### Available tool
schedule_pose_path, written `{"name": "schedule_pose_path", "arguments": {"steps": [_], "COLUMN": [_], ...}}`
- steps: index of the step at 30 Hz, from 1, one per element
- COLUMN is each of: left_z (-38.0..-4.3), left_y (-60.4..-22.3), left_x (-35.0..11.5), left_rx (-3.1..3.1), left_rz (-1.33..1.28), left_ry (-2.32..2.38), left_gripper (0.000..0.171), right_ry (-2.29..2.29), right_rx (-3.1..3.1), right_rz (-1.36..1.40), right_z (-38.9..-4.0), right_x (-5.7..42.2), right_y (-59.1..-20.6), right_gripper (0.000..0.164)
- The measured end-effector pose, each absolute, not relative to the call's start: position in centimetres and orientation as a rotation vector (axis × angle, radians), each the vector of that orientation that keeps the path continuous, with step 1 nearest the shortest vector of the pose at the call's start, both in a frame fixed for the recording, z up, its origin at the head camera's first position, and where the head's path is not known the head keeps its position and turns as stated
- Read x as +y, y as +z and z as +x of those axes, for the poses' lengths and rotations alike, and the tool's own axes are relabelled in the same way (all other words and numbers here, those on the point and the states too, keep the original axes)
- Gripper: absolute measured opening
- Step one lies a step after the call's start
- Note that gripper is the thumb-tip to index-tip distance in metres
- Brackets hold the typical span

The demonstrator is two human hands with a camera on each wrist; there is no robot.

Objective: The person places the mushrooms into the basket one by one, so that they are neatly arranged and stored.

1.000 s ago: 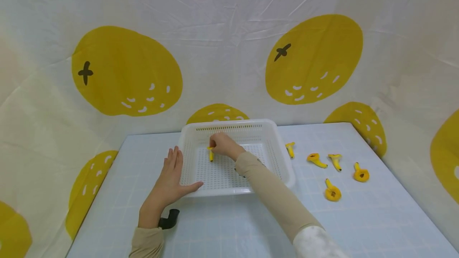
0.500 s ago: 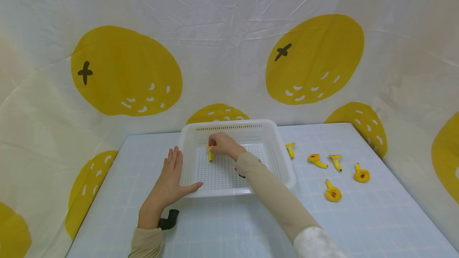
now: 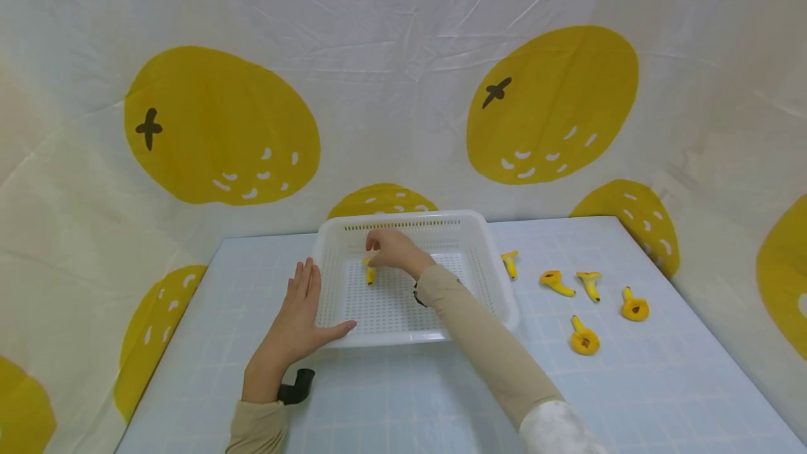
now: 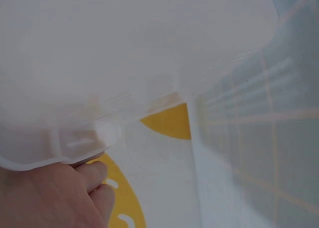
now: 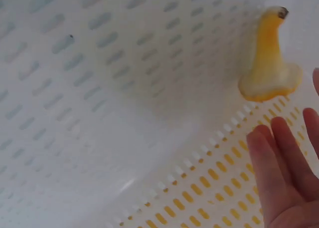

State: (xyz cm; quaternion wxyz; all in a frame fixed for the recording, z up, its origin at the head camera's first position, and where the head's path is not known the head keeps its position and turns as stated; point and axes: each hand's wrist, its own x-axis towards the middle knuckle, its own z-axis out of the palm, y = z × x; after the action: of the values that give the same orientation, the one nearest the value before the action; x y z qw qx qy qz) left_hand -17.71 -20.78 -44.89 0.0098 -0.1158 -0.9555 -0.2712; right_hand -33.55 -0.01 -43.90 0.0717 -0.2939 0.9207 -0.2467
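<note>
A white perforated plastic basket (image 3: pixel 403 338) stands on the table. My left hand (image 3: pixel 295 324) rests at its near left corner, fingers extended along the left side and thumb reaching over the near rim. The left wrist view shows part of that hand (image 4: pixel 55 198) right against the basket's rim. Inside the basket, a yellow chanterelle (image 3: pixel 370 274) lies on the floor toward the left. My right hand (image 3: pixel 396 252) hovers beside its cap. In the right wrist view the fingers are spread and apart from the chanterelle (image 5: pixel 268 58), with nothing between them.
Several more chanterelles lie on the table right of the basket, one (image 3: pixel 511 265) close to its side and another (image 3: pixel 585 339) nearer the front. A patterned cloth (image 3: pixel 391 125) hangs behind the table. A black curved piece (image 3: pixel 297 387) shows by the left wrist.
My right hand has let go of the chanterelle and its fingers have lifted slightly away. The chanterelle stays in the basket. My left hand has not moved.
</note>
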Motion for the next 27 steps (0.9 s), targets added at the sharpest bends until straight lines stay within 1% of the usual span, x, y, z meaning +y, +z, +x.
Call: {"name": "schedule_pose_path", "arguments": {"steps": [4, 13, 20, 27], "left_z": [-17.6, -17.4, -17.6, -17.6], "left_y": [-44.8, -44.6, -44.8, -44.8], "left_x": [-20.7, -20.8, -20.8, -20.7], "left_rx": [-2.992, -3.0, -2.995, -2.998], "left_rz": [-0.356, -0.345, -0.344, -0.338], "left_ry": [-0.841, -0.864, -0.866, -0.894], "left_gripper": [0.131, 0.132, 0.132, 0.133], "right_ry": [-0.765, -0.835, -0.832, -0.84], "right_rx": [2.746, 2.754, 2.786, 2.858], "right_rz": [-0.863, -0.869, -0.865, -0.816], "right_z": [-33.1, -31.9, -31.5, -31.2], "right_x": [0.5, 2.7, 5.3, 8.9], "right_y": [-42.4, -38.4, -35.9, -34.6], "right_gripper": [0.027, 0.021, 0.022, 0.024]}}
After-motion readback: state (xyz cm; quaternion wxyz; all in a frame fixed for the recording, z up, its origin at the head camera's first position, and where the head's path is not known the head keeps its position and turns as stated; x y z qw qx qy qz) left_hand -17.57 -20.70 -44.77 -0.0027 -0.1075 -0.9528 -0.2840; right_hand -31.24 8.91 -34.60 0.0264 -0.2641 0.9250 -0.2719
